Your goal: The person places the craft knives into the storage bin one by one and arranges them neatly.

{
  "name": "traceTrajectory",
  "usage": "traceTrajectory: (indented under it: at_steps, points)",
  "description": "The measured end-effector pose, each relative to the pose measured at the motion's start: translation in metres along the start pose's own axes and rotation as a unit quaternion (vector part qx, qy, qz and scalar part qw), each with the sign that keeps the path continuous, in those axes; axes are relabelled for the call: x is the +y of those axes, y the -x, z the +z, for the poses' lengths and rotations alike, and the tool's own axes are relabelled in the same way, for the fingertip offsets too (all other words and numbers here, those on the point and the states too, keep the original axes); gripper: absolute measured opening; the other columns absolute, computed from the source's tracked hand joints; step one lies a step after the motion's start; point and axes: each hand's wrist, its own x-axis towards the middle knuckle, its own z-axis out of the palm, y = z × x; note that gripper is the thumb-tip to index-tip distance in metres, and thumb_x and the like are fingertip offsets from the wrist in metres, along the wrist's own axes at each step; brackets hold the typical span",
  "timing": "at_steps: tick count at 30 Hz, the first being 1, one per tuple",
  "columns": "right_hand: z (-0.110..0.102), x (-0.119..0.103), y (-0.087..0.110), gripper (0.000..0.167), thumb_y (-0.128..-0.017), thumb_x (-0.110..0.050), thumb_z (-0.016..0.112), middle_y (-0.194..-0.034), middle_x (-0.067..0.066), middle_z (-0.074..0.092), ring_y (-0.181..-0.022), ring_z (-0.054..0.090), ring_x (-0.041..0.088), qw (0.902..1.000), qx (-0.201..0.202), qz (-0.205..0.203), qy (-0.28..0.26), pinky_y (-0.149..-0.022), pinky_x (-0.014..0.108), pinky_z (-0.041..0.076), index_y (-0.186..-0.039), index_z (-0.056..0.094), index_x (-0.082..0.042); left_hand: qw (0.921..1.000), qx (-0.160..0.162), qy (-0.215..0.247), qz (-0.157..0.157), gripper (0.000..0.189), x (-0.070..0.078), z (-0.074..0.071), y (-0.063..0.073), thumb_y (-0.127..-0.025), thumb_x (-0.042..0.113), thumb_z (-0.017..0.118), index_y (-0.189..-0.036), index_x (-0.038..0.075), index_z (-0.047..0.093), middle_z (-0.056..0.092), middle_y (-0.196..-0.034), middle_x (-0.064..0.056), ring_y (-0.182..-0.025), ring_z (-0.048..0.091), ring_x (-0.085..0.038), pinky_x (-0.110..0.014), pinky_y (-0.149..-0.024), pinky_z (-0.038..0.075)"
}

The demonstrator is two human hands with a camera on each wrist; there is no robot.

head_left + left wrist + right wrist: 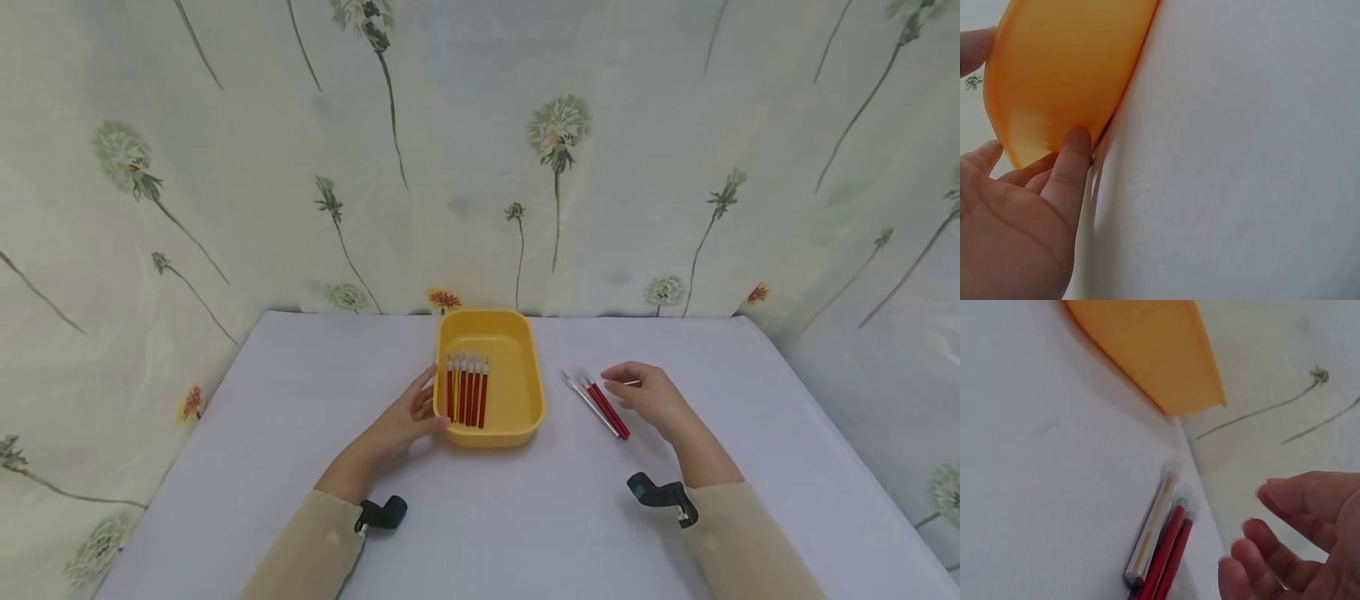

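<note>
My left hand (408, 412) grips the near left corner of a yellow tray (525, 400), thumb at its rim and fingers against the outer wall (1066, 75). Inside, along the left side, several slim red pen-like sticks (471, 396) with pale tips lie in a row, one yellow stick among them. Right of the tray, two red sticks (609, 408) lie beside a silver one (596, 406) with an orange stripe, their ends translucent. Just right of these hovers my right hand (652, 400), fingers loosely bent, thumb and fingertips apart; in the right wrist view nothing shows between them.
A white cloth (480, 517) covers the table. Behind it and at both sides hangs a curtain (465, 150) printed with dandelions. Dark camera mounts (663, 492) are strapped at both wrists, over beige sleeves (750, 542).
</note>
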Motion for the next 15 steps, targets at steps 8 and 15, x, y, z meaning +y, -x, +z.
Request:
traceTrajectory:
  at_steps: [8, 15]
  points:
    - [0.001, 0.021, -0.014, 0.029, -0.100, -0.014, 0.060, -0.115, 0.017, 0.063, -0.092, 0.059, 0.025, 0.9995, -0.026, -0.013, 0.007, -0.077, 0.034, 0.052, -0.125, 0.064, -0.001, 1.0000, 0.005, 0.002, -0.006, 0.093, 0.002, 0.001, 0.001, -0.092, 0.015, 0.074, -0.161, 0.033, 0.014, 0.028, -0.163, -0.011, -0.148, 0.030, -0.030, -0.049, -0.119, 0.025]
    - [0.007, 0.026, -0.020, 0.027, -0.099, -0.014, 0.062, -0.112, 0.014, 0.065, -0.092, 0.055, 0.025, 0.9988, -0.036, -0.002, 0.033, -0.073, 0.031, 0.048, -0.123, 0.066, -0.002, 0.9998, 0.012, -0.005, -0.016, 0.094, 0.002, 0.001, 0.001, -0.091, 0.017, 0.075, -0.161, 0.035, 0.015, 0.029, -0.163, -0.009, -0.148, 0.030, -0.029, -0.048, -0.119, 0.025]
